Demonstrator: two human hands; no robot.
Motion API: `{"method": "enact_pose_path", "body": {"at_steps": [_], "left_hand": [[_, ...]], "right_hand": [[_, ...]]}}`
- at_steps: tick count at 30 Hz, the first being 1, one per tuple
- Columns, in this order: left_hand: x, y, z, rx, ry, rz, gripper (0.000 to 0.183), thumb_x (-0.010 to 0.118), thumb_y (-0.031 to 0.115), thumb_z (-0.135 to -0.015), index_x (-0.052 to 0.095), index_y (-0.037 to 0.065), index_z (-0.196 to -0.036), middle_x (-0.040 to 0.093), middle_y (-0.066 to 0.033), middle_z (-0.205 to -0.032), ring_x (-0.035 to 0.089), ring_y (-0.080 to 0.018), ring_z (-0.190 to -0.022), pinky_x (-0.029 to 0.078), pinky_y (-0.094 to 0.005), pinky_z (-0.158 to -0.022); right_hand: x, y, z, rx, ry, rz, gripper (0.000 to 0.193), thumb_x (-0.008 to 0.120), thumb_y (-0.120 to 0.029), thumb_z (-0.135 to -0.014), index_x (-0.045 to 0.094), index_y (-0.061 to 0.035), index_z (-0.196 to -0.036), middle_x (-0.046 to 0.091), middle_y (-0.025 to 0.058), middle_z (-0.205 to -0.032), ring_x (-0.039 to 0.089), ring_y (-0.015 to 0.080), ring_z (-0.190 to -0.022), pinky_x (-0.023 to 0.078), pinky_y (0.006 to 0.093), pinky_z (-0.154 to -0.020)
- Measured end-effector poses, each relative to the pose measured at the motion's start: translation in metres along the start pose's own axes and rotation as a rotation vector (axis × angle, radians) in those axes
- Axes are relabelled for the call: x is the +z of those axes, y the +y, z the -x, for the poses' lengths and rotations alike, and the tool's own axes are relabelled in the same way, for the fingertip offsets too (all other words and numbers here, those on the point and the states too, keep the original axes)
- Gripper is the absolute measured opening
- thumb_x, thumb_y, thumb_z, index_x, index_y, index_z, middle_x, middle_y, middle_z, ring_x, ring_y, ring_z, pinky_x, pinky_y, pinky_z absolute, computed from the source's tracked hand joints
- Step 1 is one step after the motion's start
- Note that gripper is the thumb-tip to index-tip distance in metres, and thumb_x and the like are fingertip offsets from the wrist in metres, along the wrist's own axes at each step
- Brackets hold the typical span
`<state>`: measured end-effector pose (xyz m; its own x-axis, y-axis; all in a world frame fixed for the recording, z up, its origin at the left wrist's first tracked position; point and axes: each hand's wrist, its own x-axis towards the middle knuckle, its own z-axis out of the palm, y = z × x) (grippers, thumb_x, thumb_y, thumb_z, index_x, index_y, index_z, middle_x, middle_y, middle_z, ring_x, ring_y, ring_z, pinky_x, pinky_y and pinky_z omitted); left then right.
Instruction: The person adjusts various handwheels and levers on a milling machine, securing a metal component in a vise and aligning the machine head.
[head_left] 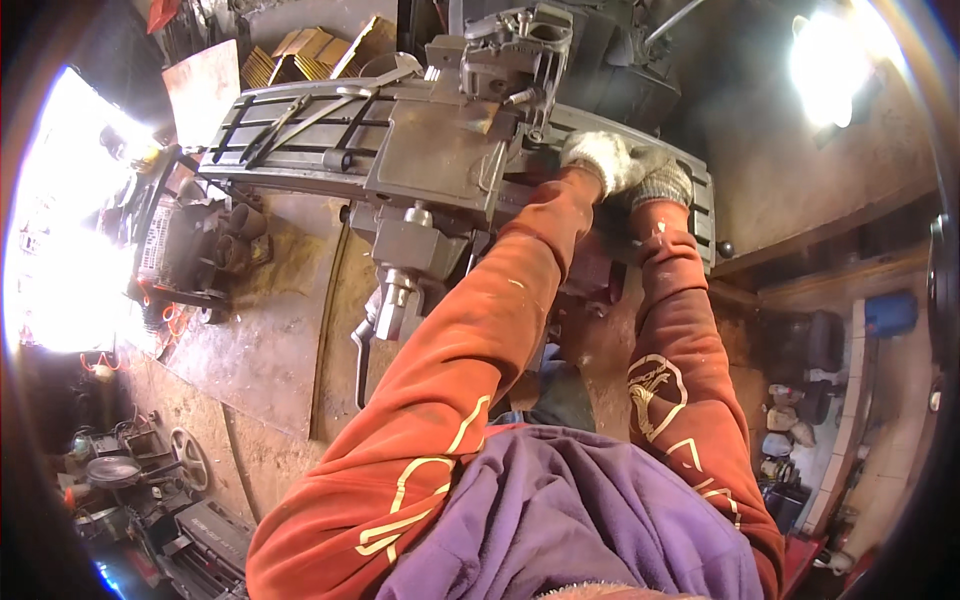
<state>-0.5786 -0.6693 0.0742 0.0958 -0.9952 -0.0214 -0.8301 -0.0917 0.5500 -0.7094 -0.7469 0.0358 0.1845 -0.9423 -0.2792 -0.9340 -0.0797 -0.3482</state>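
Observation:
Both hands wear knitted work gloves and are close together over the right part of a slotted machine table (pixel 690 165). My left hand (pixel 596 158), in a pale glove, reaches beside the heavy metal vise (pixel 430 150). Touching or nearly touching it, my right hand (pixel 658 178) bends inward in a greyer glove. The fingers of both hands are turned away or covered, so what they hold, if anything, is hidden. A metal machine head (pixel 515 55) stands just beyond the vise. From the vise's near side sticks out a hexagonal screw end (pixel 393 305).
Long metal tools, one like a caliper (pixel 305 122), lie on the table's left part. Yellowish blocks (pixel 310 50) are stacked behind it. A crank handle (pixel 362 350) hangs below the vise. A round knob (pixel 725 248) juts out at the right end. Machinery (pixel 190 245) stands at left.

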Motion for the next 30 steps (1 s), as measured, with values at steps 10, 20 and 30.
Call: {"method": "enact_pose_path", "body": {"at_steps": [10,20,30], "left_hand": [[-0.01,0.0,0.02,0.038,-0.006,-0.093,0.089,0.035,0.08,-0.09,0.077,0.005,-0.113,0.074,-0.0191,-0.116,0.068,-0.0349,-0.115,0.045,-0.0451,-0.106],[0.002,0.003,-0.017,-0.223,0.191,-0.031,0.065,0.052,0.065,-0.091,0.077,0.007,-0.106,0.075,-0.0207,-0.106,0.072,-0.0355,-0.106,0.053,-0.0465,-0.095],[0.02,-0.012,-0.055,-0.355,0.588,0.064,0.067,0.054,0.068,-0.091,0.071,0.004,-0.096,0.074,-0.0234,-0.094,0.072,-0.0407,-0.095,0.052,-0.0512,-0.089]], "right_hand": [[0.018,0.024,-0.003,-0.435,0.137,0.057,0.044,0.077,-0.042,-0.079,0.076,-0.0098,-0.11,0.075,0.0194,-0.105,0.073,0.0339,-0.1,0.056,0.0428,-0.084],[-0.04,-0.037,-0.037,-0.547,-0.08,0.349,0.049,0.066,-0.049,-0.084,0.075,-0.0126,-0.116,0.073,0.0157,-0.117,0.068,0.0366,-0.112,0.053,0.0451,-0.097],[-0.064,-0.091,-0.071,-0.787,-0.134,0.586,0.043,0.066,-0.043,-0.086,0.076,-0.01,-0.111,0.073,0.0182,-0.112,0.069,0.0381,-0.108,0.056,0.0447,-0.089]]}}
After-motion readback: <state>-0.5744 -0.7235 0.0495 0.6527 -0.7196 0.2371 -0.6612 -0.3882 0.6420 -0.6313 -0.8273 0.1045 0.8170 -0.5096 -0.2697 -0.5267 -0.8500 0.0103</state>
